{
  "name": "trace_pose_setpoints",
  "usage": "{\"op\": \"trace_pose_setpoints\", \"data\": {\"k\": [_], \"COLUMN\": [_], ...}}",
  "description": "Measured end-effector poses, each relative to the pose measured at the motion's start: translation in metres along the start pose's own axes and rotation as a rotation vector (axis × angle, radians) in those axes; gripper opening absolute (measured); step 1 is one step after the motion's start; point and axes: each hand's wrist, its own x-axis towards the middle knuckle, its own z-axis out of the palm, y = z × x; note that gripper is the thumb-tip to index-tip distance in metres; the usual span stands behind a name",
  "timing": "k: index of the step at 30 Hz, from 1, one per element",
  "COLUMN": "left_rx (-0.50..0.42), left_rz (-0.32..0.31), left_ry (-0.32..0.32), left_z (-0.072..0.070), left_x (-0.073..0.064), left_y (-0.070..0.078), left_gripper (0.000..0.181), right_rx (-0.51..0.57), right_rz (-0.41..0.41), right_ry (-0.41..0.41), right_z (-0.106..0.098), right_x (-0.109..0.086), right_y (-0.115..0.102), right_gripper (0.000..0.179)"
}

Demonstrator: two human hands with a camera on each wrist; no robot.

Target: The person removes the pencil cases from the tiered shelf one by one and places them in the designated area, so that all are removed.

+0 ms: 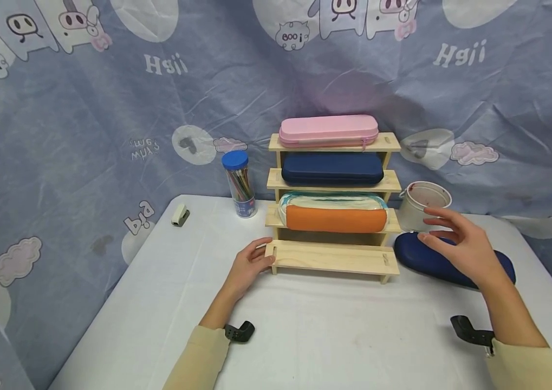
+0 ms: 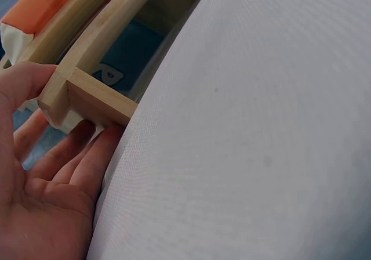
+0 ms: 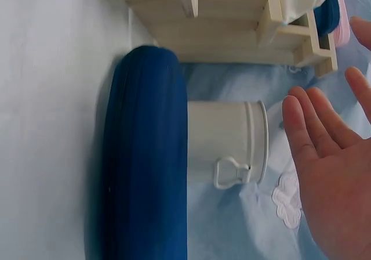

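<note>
head view: rack (image 1: pixel 336 257) stands on the bench (image 1: pixel 329 325), its three upper tiers carrying a pink case (image 1: pixel 329 130), a rack case (image 1: pixel 332 169) and an orange pouch (image 1: pixel 336 218). left hand (image 1: pixel 251 262) is clamped on the left end of the lowest tier. right hand (image 1: pixel 466 244) hangs over the bench case (image 1: pixel 424 260), fingers apart, nothing held. tin (image 1: pixel 404 214) stands just behind. judgement: step in hand looks like steadying or squaring the rack. a light, level hold should serve; lifting one end would tilt the tiers and could slide the stacked cases.

left wrist view: thumb lies at the upper edge of the tier's end, other fingers bent below, close to the leg. contact of each fingertip cannot be told. best to spread the hold over board and leg, so force does not twist the joint.

right wrist view: palm and straight fingers clear of both bench case and tin. case lies near the rack's right end; whether they touch, cannot tell. if the right hand joins in at the rack, approach from above, clear of the tin's rim; for the case, straddle its width and avoid nudging the rack.
</note>
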Motion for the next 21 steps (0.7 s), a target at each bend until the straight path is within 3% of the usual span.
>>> {"op": "trace_pose_setpoints", "data": {"k": [8, 21], "left_rx": [0.0, -0.003], "left_rz": [0.002, -0.002], "left_ry": [0.003, 0.003], "left_z": [0.001, 0.001], "left_x": [-0.001, -0.001], "left_y": [0.001, 0.002], "left_gripper": [0.051, 0.051], "right_rx": [0.038, 0.061], "right_rz": [-0.04, -0.039], "right_ry": [-0.029, -0.086], "right_z": [0.014, 0.032], "right_x": [0.008, 0.022], "right_y": [-0.015, -0.021], "right_gripper": [0.061, 0.066]}}
